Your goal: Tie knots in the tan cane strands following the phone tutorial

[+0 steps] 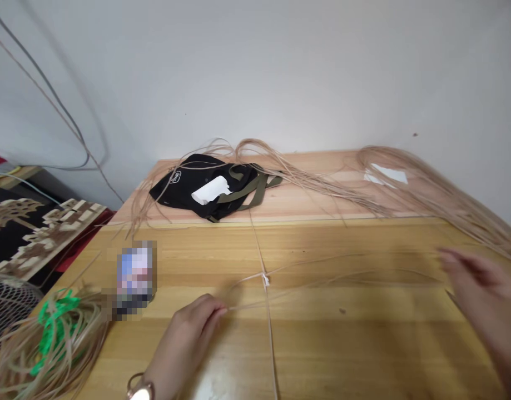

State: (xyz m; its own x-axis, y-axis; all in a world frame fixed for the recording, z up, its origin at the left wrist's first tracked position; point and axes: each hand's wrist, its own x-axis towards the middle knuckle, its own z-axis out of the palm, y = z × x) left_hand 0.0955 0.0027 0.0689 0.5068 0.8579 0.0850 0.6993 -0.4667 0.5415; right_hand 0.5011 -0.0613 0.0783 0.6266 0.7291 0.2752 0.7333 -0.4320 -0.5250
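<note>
My left hand [197,322], wearing a watch, pinches a thin cane strand [255,304] between thumb and fingertips. That strand runs right, low over the table, in a long shallow curve. Blurred at the right, my right hand [484,300] has its fingertips pressed together; what lies between them cannot be made out. A dark pointed tip [452,299] shows beside its palm. Between the hands, crossed strands meet at a small white tie [266,279]. One long strand [271,344] passes through that crossing from the back toward the front edge.
Behind lie a black bag [184,191] with a white paper [212,190] on it and loose cane bundles [305,175]. More cane [442,194] arcs at right over white paper [386,175]. Left are a green-tied coil [92,333], a blurred-out item [134,278] and wooden cutouts [59,228].
</note>
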